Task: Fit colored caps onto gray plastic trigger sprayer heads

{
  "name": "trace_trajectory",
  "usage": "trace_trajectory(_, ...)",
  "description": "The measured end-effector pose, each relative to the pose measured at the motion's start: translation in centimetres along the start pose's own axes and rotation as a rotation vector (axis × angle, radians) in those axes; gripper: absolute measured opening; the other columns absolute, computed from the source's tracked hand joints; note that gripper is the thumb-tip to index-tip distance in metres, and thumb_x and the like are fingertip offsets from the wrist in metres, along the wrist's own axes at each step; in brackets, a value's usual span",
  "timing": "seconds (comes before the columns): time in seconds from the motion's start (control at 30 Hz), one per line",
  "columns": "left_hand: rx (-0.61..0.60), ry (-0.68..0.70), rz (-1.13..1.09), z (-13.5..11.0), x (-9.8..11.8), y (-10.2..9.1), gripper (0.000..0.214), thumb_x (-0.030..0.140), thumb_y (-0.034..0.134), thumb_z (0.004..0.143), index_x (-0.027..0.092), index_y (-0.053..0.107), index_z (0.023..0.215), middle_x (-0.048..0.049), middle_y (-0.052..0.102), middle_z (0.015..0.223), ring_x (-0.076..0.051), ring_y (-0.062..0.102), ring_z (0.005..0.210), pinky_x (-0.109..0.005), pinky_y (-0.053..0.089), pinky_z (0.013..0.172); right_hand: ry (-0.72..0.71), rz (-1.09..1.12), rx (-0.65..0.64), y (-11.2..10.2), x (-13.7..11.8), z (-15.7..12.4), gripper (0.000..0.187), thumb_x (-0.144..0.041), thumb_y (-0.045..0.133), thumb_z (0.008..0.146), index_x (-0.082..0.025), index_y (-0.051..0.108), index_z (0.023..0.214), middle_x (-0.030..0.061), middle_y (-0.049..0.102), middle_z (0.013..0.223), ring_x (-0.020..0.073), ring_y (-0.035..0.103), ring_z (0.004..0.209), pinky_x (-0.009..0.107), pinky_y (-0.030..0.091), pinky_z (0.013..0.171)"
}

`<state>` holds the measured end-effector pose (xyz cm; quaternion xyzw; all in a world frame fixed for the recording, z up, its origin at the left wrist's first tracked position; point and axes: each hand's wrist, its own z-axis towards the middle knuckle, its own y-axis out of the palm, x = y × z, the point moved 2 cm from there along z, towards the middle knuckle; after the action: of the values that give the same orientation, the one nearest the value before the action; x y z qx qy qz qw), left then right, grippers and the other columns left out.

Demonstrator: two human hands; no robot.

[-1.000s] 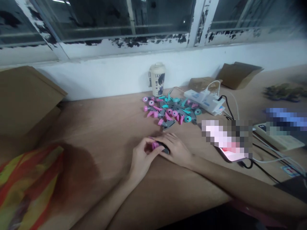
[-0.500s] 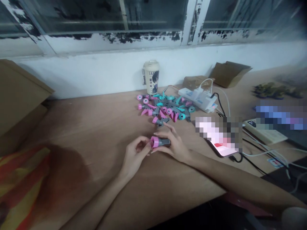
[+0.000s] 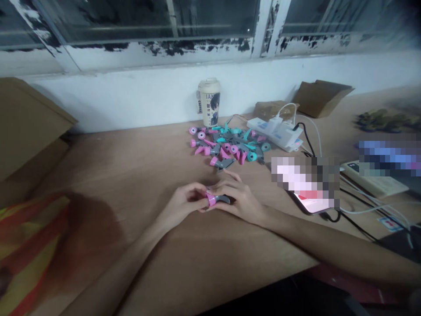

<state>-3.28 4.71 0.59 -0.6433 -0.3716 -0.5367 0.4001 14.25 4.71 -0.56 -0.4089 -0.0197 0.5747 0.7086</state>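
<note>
Between my two hands, just above the tabletop, is a spray bottle trigger head (image 3: pixel 211 200) with a pink collar and a curved grey part. My left hand (image 3: pixel 186 199) pinches the pink collar from the left with thumb and fingers. From the right, my right hand (image 3: pixel 246 199) wraps round the grey end, thumb below and fingers over the top, hiding part of it. Just beyond my fingers lies another pink and grey trigger head (image 3: pixel 219 163). Behind it spreads a pile of similar trigger heads (image 3: pixel 233 149) in pink, teal and grey.
A printed coffee cup (image 3: pixel 209 103) stands by the wall behind the pile. To the right are a white power strip (image 3: pixel 276 134) with cables and a phone (image 3: pixel 312 204) with a blurred screen. Cardboard (image 3: pixel 29 127) and a red-yellow bag (image 3: pixel 29 250) occupy the left side.
The held trigger head has turned, so its curved grey part now shows. My right fingers have closed further over it, and my left fingers sit closer round the pink collar.
</note>
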Motion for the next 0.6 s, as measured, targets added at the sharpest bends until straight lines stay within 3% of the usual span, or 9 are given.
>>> trace_trajectory(0.6,-0.004,0.029,0.172,-0.06,0.34,0.57,0.014,0.024,0.067,0.068,0.016,0.061,0.077,0.0004,0.06,0.071,-0.012,0.055,0.064,-0.023,0.045,0.06,-0.052,-0.138,0.012,0.14,-0.13,-0.67,0.014,-0.035,0.057,0.084,-0.023,0.064,0.086,-0.0007,0.067,0.08,0.0133,0.062,0.079,0.042,0.03,0.103)
